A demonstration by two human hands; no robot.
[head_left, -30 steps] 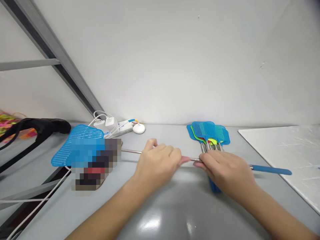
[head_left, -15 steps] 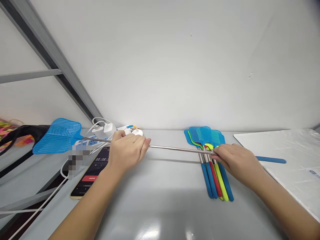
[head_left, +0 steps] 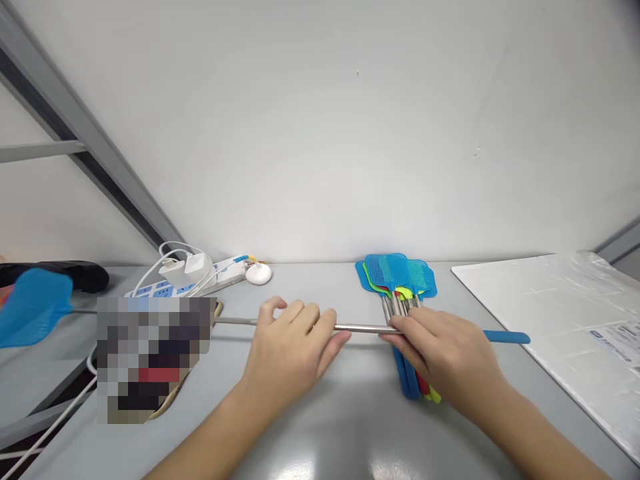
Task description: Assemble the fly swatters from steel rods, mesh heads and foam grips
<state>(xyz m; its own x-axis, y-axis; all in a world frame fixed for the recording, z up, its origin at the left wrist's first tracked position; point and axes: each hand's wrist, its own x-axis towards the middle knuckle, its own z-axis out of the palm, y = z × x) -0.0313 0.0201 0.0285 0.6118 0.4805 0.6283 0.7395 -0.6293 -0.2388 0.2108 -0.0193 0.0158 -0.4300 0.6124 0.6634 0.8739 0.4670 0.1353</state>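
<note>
A fly swatter (head_left: pixel 365 328) with a thin metal rod is held crosswise above the table. Its blue mesh head, slightly blurred, reaches the left edge of the view, and its blue grip sticks out to the right. My left hand (head_left: pixel 295 343) is curled over the middle of the rod, with the thumb along its near side. Closer to the grip, my right hand (head_left: pixel 445 353) pinches the rod, fingers over the top and thumb below. Behind and under the right hand lies a pile of fly swatters (head_left: pixel 393 270) in blue, green and red, their grips partly hidden by that hand.
A power strip (head_left: pixel 225 273) with white chargers and cables lies at the back left. Near it are a white round device (head_left: pixel 259 273) and a pixelated phone. A flat white package (head_left: pixel 550 313) covers the right side. Metal framing stands at the left.
My left hand has moved right along the rod, closer to my right hand, and its grip looks looser. The swatter's head has shifted left, partly out of view. The camera view has shifted slightly.
</note>
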